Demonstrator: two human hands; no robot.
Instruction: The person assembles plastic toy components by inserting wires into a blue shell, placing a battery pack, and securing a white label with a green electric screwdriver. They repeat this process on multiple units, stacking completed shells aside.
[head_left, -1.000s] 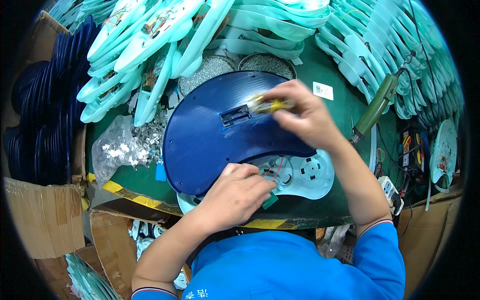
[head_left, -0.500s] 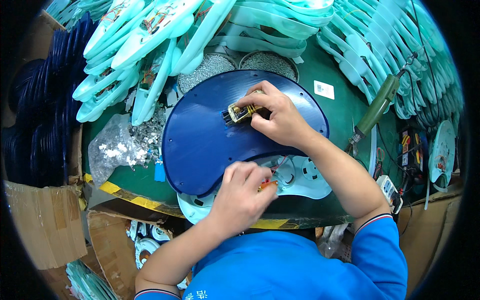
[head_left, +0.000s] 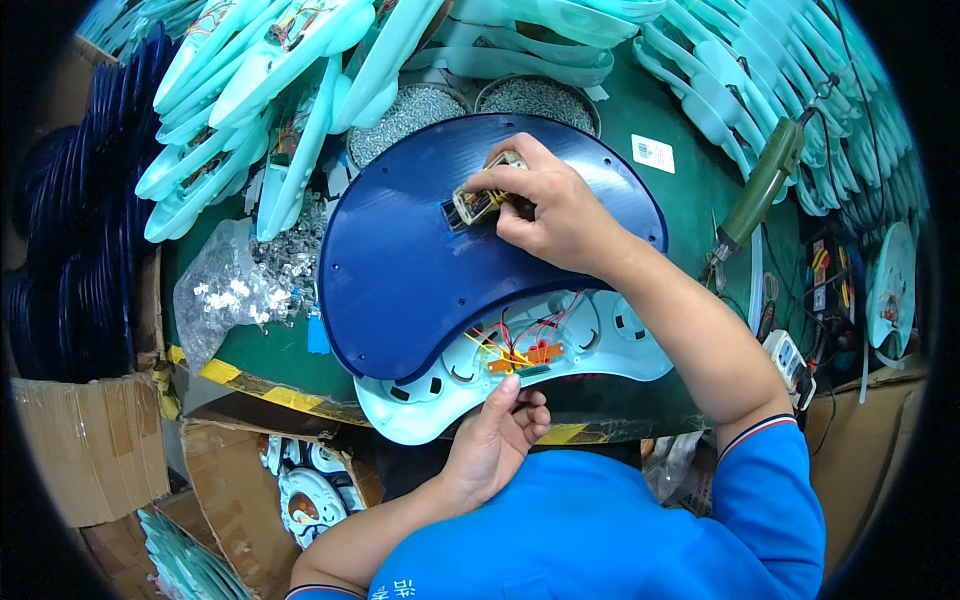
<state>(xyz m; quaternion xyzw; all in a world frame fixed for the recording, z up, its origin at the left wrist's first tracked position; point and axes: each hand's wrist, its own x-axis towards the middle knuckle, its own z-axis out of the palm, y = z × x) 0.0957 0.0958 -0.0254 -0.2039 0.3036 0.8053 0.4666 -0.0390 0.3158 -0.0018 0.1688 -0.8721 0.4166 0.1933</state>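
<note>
A dark blue kidney-shaped panel [head_left: 400, 270] lies over a mint-green plastic shell [head_left: 420, 408], whose near side sticks out. My right hand [head_left: 550, 205] is closed on a small yellowish box-like part [head_left: 482, 205] with dark insides and yellow wires. It tilts beside a rectangular slot [head_left: 451, 216] in the panel. My left hand [head_left: 497, 430] is at the shell's near rim, palm up, with its fingers loosely curled and apart from the thumb. The thumb tip meets the rim, just below an orange circuit board [head_left: 528, 357] with red and yellow wires.
Two round tins of screws [head_left: 540, 103] stand behind the panel. A plastic bag of small white parts [head_left: 228, 290] lies left. Mint shells [head_left: 700, 110] are stacked along the back, blue panels [head_left: 85, 220] at far left. A green electric screwdriver [head_left: 757, 195] hangs at right.
My left hand has drawn back toward me and turned palm up, uncovering the orange board and wires. The panel and shell have shifted slightly. My right hand keeps its hold on the box-like part.
</note>
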